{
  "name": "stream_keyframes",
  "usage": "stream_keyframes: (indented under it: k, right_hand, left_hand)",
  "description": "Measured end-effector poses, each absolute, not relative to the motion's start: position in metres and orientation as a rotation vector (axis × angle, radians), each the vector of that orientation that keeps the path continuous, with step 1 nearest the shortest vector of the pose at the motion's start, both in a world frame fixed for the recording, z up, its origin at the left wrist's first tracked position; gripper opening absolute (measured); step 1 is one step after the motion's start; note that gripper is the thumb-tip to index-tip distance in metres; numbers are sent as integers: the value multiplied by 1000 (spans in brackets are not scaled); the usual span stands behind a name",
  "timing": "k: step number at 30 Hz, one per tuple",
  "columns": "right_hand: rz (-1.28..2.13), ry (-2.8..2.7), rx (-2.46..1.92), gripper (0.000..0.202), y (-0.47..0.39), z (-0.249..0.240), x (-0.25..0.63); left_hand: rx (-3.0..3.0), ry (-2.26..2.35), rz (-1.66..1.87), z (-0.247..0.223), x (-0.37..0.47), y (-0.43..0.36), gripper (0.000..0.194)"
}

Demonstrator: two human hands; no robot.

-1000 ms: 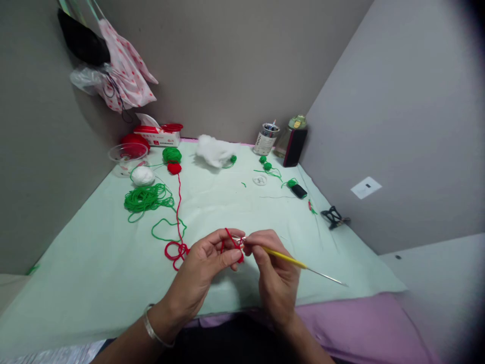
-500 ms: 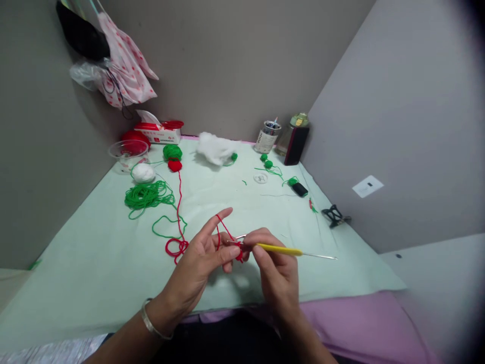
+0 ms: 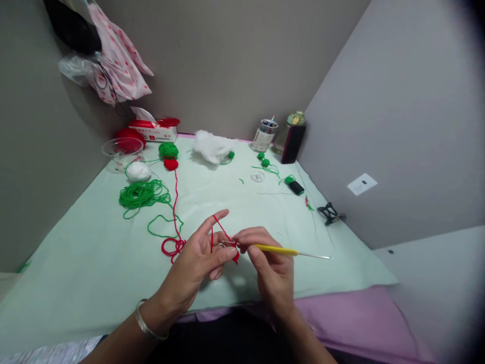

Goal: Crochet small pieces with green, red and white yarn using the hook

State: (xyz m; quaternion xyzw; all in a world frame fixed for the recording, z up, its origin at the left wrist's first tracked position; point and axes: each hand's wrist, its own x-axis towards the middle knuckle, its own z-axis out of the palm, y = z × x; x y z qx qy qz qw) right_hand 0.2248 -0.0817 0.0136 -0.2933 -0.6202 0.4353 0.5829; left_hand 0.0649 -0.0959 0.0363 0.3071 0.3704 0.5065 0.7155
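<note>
My left hand (image 3: pixel 197 263) pinches a small red crochet piece (image 3: pixel 235 256) between thumb and fingers, with the forefinger raised and red yarn (image 3: pixel 176 202) looped over it. My right hand (image 3: pixel 271 268) holds a yellow-handled crochet hook (image 3: pixel 278 249), its hooked end pushed into the red piece and its metal tail pointing right. The red strand trails left to a loose coil on the pale green cloth (image 3: pixel 94 263) and on to a small red ball (image 3: pixel 171 164) at the back.
Loose green yarn (image 3: pixel 141 194), a white ball (image 3: pixel 138 171), a green ball (image 3: pixel 168 149), a clear bowl (image 3: pixel 122 149) and a tissue box (image 3: pixel 153 132) lie back left. White stuffing (image 3: pixel 211 146), a pen cup (image 3: pixel 264 135), a bottle (image 3: pixel 290 136) and black scissors (image 3: pixel 329 213) sit right.
My left forefinger has lifted and straightened, stretching the red strand up. The hook has levelled out and slid a little left into the piece. The whole view has shifted slightly.
</note>
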Motion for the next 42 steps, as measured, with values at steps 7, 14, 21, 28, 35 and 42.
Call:
stream_keyframes:
  k: [7,14,21,28,35,42]
  right_hand:
    - [1097,-1299,-704,18,-77,6,221]
    - [1109,-1256,-721,17,-77,4,220]
    - [1049,-1308,-730,18,-78,3,217]
    - [899,-1485,-789,23,-84,7,220]
    - [183,-1757,-851,50,-86,-11,215]
    - [874,-1454,-739,27,-86,4,219]
  left_hand:
    - [724,896,1214,32,67,-96,77]
    - [747,860,1217,33,68,-100,59]
    - [754,905,1213,29,69,-100,63]
    - [849,1040,1210,25,68,-100,68]
    - [771,990,1299,27,72,-103,61]
    - [551,819,1213,32,72,-100,58]
